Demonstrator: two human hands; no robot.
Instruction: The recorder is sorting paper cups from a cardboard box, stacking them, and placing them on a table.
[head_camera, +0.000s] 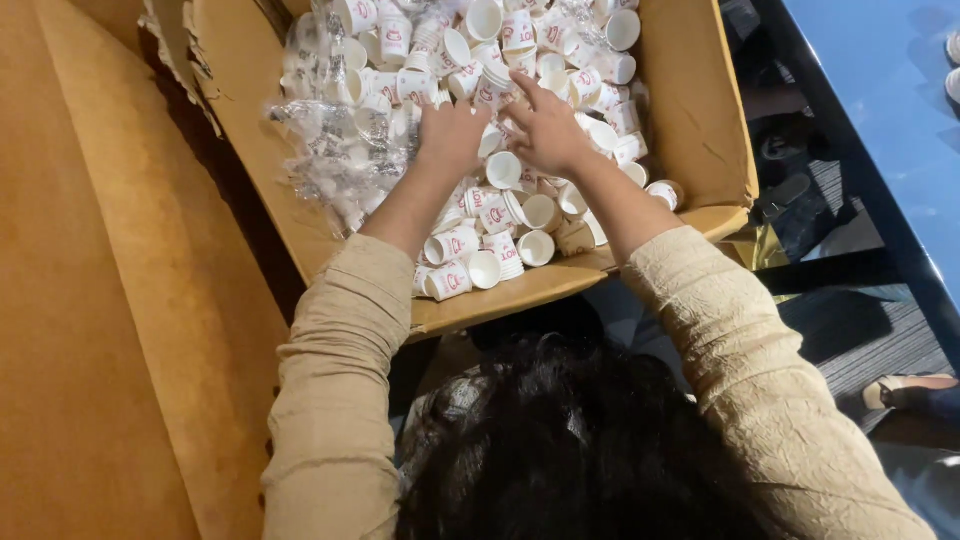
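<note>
A large cardboard box (700, 130) holds several small white paper cups (470, 250) with red print, lying loose in a heap. My left hand (450, 135) rests palm down in the pile, its fingers curled among the cups. My right hand (545, 130) is beside it, fingers spread, touching a short stack of nested cups (497, 82) between the two hands. Whether either hand actually grips a cup is hidden by the fingers. Both arms wear beige sleeves.
Crumpled clear plastic wrap (340, 140) lies over the cups on the box's left side. A brown cardboard sheet (110, 300) fills the left. A blue table (880, 110) runs along the right. A foot in a sandal (910, 392) shows at the lower right.
</note>
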